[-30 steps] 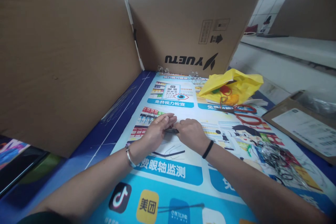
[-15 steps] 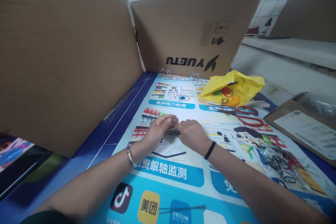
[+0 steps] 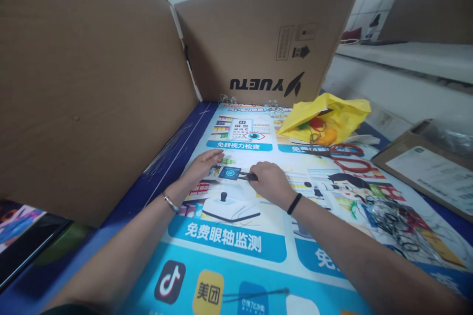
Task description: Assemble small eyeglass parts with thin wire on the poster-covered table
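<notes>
My right hand (image 3: pixel 271 182), with a black band on the wrist, is closed in a pinch on a small thin black piece (image 3: pixel 247 175) just above the printed poster (image 3: pixel 236 243). My left hand (image 3: pixel 203 165), with a silver bracelet, lies flat on the poster to the left with its fingers stretched out and nothing in them. Thin dark wires (image 3: pixel 240 215) lie on the poster just below both hands.
Tall cardboard panels (image 3: pixel 92 83) wall off the left and the back (image 3: pixel 258 49). A yellow plastic bag (image 3: pixel 327 118) with coloured bits and red rings (image 3: pixel 347 157) lies at the back right. A clear bag of dark wire parts (image 3: pixel 391 221) and a cardboard box (image 3: pixel 424 170) sit right.
My left hand has let go of the black piece and moved left, flat on the poster. My right hand still pinches the piece.
</notes>
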Action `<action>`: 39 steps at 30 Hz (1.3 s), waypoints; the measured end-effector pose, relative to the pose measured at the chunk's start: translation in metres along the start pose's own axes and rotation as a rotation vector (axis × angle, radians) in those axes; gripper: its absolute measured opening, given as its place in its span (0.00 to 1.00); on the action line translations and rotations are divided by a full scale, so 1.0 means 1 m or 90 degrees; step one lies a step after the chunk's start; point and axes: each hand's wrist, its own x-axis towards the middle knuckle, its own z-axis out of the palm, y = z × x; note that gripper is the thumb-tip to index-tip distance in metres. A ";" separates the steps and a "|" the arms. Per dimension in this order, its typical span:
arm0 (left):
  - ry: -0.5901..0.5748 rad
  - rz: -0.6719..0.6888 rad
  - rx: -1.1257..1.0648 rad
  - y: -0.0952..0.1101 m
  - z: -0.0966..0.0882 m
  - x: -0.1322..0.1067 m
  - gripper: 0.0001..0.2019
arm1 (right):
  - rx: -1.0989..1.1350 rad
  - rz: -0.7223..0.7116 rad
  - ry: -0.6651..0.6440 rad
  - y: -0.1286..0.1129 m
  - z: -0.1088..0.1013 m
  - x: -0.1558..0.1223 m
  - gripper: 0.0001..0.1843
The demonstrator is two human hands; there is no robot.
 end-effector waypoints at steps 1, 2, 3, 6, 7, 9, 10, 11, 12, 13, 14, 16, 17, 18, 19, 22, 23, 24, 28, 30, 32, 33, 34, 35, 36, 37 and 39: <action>-0.001 0.014 0.023 -0.003 0.001 0.001 0.18 | 0.003 0.000 0.000 0.000 0.000 0.000 0.05; 0.004 0.031 0.048 -0.005 0.001 0.002 0.18 | 0.005 0.001 0.001 0.000 0.000 0.000 0.05; 0.012 0.047 0.073 -0.007 0.002 0.002 0.18 | 0.006 0.002 0.001 0.000 0.000 0.000 0.06; 0.044 0.066 0.128 -0.011 0.004 0.003 0.17 | 0.003 0.003 -0.001 0.002 0.000 -0.001 0.06; 0.055 0.062 0.135 -0.011 0.004 0.004 0.17 | 0.002 0.003 -0.002 0.002 0.000 -0.001 0.06; 0.075 0.058 0.129 -0.010 0.002 0.005 0.17 | 0.001 0.005 -0.004 0.002 0.001 -0.001 0.06; 0.085 0.060 0.123 -0.008 -0.001 0.006 0.17 | 0.001 0.006 -0.004 0.002 0.001 0.000 0.06; 0.095 0.065 0.125 -0.006 -0.005 0.007 0.18 | 0.002 0.006 -0.004 0.002 0.002 0.000 0.06; 0.103 0.070 0.142 -0.003 -0.011 0.008 0.18 | 0.003 0.006 -0.004 0.003 0.002 0.000 0.06; 0.110 0.072 0.179 0.001 -0.019 0.009 0.18 | 0.004 0.006 -0.005 0.003 0.002 0.000 0.06; 0.114 0.066 0.236 0.006 -0.027 0.010 0.18 | 0.006 0.005 -0.006 0.003 0.002 0.000 0.06; 0.079 0.018 0.405 0.015 -0.043 0.011 0.17 | 0.007 0.005 -0.008 0.003 0.002 0.000 0.06; 0.044 -0.018 0.488 0.019 -0.049 0.010 0.15 | 0.007 0.005 -0.008 0.003 0.002 0.000 0.06; 0.011 -0.049 0.546 0.022 -0.053 0.009 0.14 | 0.006 0.005 -0.007 0.003 0.003 0.000 0.06; -0.015 -0.072 0.583 0.024 -0.054 0.008 0.13 | 0.005 0.005 -0.005 0.003 0.003 0.000 0.06; -0.047 -0.095 0.597 0.024 -0.046 0.003 0.11 | 0.005 0.006 -0.002 0.003 0.003 0.000 0.06; -0.052 -0.100 0.591 0.023 -0.041 0.002 0.12 | 0.004 0.007 -0.001 0.003 0.003 0.000 0.06; -0.059 -0.106 0.577 0.023 -0.035 0.001 0.13 | 0.003 0.009 0.000 0.003 0.003 0.000 0.06; -0.110 -0.139 0.469 0.029 -0.027 -0.003 0.19 | -0.002 0.006 0.004 0.004 0.004 0.000 0.06; -0.158 -0.110 0.456 0.039 -0.030 -0.006 0.20 | -0.002 0.001 0.003 0.004 0.004 0.000 0.06; -0.214 -0.053 0.507 0.052 -0.033 -0.011 0.19 | -0.003 -0.003 0.004 0.004 0.005 0.001 0.06; -0.243 -0.028 0.546 0.058 -0.034 -0.015 0.17 | -0.004 -0.004 0.007 0.004 0.005 0.001 0.06; -0.268 -0.008 0.583 0.064 -0.035 -0.020 0.14 | -0.005 -0.004 0.010 0.005 0.005 0.001 0.06; -0.293 0.004 0.614 0.068 -0.035 -0.025 0.13 | -0.007 -0.005 0.013 0.005 0.005 0.001 0.06; -0.320 0.008 0.634 0.072 -0.035 -0.032 0.12 | -0.009 -0.006 0.016 0.005 0.006 0.001 0.06; -0.349 0.003 0.644 0.074 -0.035 -0.040 0.11 | -0.010 -0.008 0.019 0.005 0.006 0.001 0.06; -0.403 -0.028 0.638 0.076 -0.038 -0.059 0.11 | -0.009 -0.015 0.021 0.006 0.007 0.001 0.06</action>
